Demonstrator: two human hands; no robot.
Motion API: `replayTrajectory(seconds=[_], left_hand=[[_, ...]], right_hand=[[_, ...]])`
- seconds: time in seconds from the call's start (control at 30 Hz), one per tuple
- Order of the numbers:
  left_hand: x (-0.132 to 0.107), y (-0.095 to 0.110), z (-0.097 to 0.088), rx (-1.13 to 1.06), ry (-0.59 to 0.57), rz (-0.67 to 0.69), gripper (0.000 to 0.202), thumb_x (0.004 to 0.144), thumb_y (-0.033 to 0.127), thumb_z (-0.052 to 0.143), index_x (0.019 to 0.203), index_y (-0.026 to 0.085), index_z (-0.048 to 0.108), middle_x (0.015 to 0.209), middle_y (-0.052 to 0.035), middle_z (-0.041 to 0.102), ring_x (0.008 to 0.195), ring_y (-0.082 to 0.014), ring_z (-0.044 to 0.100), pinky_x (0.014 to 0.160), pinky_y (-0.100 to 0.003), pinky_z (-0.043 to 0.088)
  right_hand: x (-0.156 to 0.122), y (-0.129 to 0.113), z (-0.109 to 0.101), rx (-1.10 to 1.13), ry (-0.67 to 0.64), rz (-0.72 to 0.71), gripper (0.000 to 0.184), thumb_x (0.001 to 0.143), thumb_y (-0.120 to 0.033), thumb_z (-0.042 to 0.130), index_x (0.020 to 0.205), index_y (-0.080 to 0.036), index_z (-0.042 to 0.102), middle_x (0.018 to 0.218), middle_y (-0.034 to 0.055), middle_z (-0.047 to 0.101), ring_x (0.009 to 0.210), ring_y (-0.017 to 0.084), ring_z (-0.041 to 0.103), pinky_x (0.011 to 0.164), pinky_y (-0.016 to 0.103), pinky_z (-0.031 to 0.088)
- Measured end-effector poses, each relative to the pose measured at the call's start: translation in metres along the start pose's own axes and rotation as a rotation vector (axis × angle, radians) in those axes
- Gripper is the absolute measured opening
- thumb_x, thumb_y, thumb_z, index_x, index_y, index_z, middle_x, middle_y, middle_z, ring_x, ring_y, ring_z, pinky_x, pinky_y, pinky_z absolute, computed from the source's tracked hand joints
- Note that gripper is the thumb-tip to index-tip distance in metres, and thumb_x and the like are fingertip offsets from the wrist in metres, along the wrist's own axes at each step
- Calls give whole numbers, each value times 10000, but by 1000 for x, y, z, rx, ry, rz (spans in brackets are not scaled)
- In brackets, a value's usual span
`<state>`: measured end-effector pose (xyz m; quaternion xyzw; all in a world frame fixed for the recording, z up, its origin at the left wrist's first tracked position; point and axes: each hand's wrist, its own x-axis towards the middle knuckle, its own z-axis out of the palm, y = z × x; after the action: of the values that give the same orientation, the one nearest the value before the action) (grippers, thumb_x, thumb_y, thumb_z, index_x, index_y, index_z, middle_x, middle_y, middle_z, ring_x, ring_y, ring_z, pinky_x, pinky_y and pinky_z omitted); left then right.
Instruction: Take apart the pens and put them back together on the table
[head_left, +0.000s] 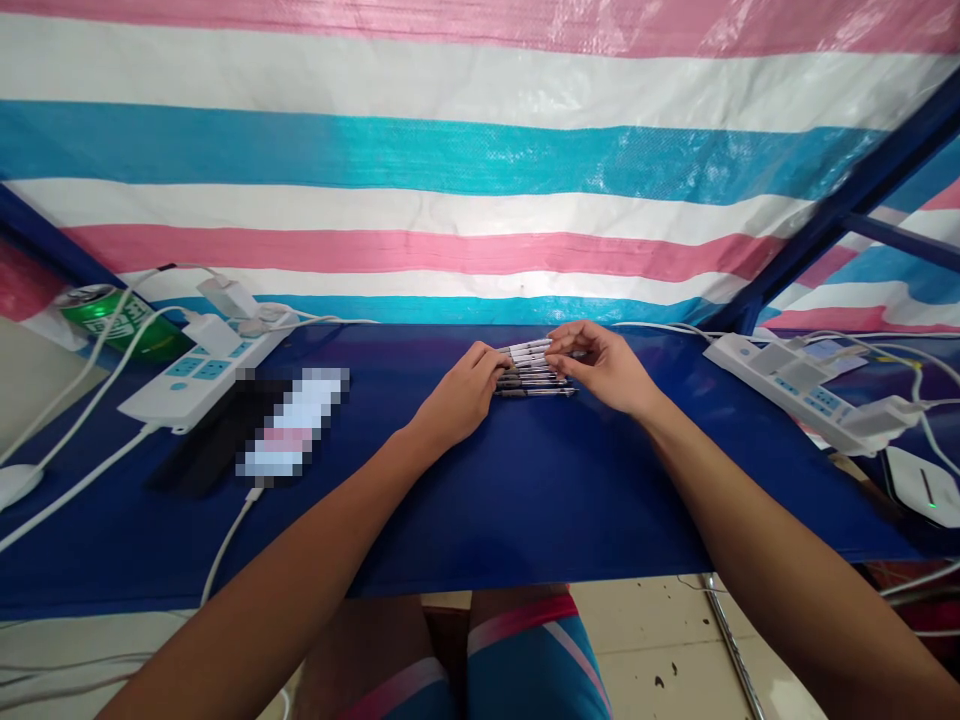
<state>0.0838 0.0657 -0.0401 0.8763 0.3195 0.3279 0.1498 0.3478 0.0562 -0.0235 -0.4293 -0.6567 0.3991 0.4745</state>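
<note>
Several slim pens [534, 377] lie side by side in a row on the blue tabletop [525, 490], pointing left to right. Those at the back look white and those nearer me are dark or clear. My left hand [469, 392] is closed at their left ends, its bent fingertips against the pens. At the right ends, my right hand [604, 368] curls its thumb and fingers around the farther pens. The fingers hide parts of both ends of the row.
At left are a white power strip [199, 375] with plugs, a green can [124, 322] and a blurred phone [296, 425] on a cable. Another power strip [806, 390] and a white device [922, 485] sit at right. Behind hangs a striped sheet [480, 160].
</note>
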Motion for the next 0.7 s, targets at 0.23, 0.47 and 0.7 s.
replayTrajectory(seconds=[0.23, 0.47, 0.7], left_hand=[[0, 1, 0, -33, 13, 20, 259, 1100, 189, 418, 1196, 213, 658, 1184, -95, 642, 1090, -220, 646, 1027, -402, 538], [2, 0, -2, -284, 80, -86, 237, 983, 230, 667, 1211, 226, 729, 1184, -73, 727, 1079, -215, 723, 1027, -408, 595], [1, -8, 1, -577, 113, -276, 465, 866, 387, 839, 1279, 211, 719, 1121, -91, 793, 1049, -256, 776, 1002, -456, 631]], right_hand=[[-1, 1, 8, 116, -45, 41, 454, 789, -485, 908, 1113, -263, 680, 1041, 55, 774, 875, 225, 745, 872, 452, 654], [0, 14, 18, 148, -39, 45, 461, 757, -467, 932, 1090, -257, 691, 1056, 53, 788, 972, 241, 765, 973, 484, 645], [0, 10, 17, 150, -22, 23, 474, 742, -450, 948, 1095, -252, 701, 1080, 64, 801, 1028, 250, 768, 967, 455, 642]])
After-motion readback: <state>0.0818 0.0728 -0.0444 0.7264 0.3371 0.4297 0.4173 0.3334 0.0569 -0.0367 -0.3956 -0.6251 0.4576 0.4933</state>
